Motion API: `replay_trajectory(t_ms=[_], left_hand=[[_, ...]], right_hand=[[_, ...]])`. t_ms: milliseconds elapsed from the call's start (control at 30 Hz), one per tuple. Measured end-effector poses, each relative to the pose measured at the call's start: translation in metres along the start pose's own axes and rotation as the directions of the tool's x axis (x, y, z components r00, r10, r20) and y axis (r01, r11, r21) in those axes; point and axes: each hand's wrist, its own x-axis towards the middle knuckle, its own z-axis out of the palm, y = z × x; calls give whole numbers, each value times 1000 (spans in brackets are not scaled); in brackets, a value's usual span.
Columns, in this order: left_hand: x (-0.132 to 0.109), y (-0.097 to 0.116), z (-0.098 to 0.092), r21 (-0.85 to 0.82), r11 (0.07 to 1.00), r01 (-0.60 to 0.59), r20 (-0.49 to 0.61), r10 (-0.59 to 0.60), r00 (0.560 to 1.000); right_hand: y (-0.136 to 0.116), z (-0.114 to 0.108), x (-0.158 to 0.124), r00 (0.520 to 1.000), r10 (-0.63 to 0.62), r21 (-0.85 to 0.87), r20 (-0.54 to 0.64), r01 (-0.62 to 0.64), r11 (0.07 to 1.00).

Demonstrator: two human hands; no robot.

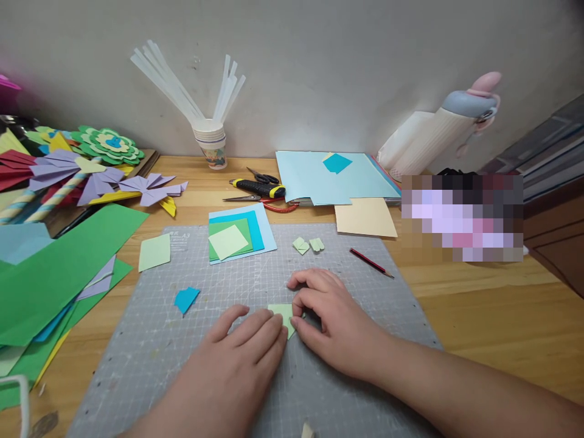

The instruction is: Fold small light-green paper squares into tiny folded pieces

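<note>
A small pale green paper piece (283, 314) lies on the grey cutting mat (191, 359) near its middle. My left hand (237, 365) rests flat on the mat, its fingertips pressing the left edge of the piece. My right hand (328, 322) is curled over the piece's right side, fingers bent and pressing on it. Most of the paper is hidden under the fingers. Two small folded pale green bits (308, 245) sit further back on the mat. A blue scrap (186, 298) lies to the left.
Stacked blue and green squares (237, 236), a red pencil (370, 262), scissors (262, 177), a yellow-black knife (260, 188), a cup of sticks (210, 143), light blue sheets (328, 176), green sheets (59, 267) and paper flowers (109, 145) at left.
</note>
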Motion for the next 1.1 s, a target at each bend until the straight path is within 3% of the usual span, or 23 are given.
replay_trajectory(t_ms=[700, 1100], left_hand=[[-2, 9, 4, 137, 991, 8, -41, -3, 999], [-1, 9, 8, 31, 997, 67, -67, -65, 996]], right_hand=[[0, 2, 2, 999, 23, 23, -34, -23, 999], [0, 3, 0, 999, 28, 36, -41, -27, 999]])
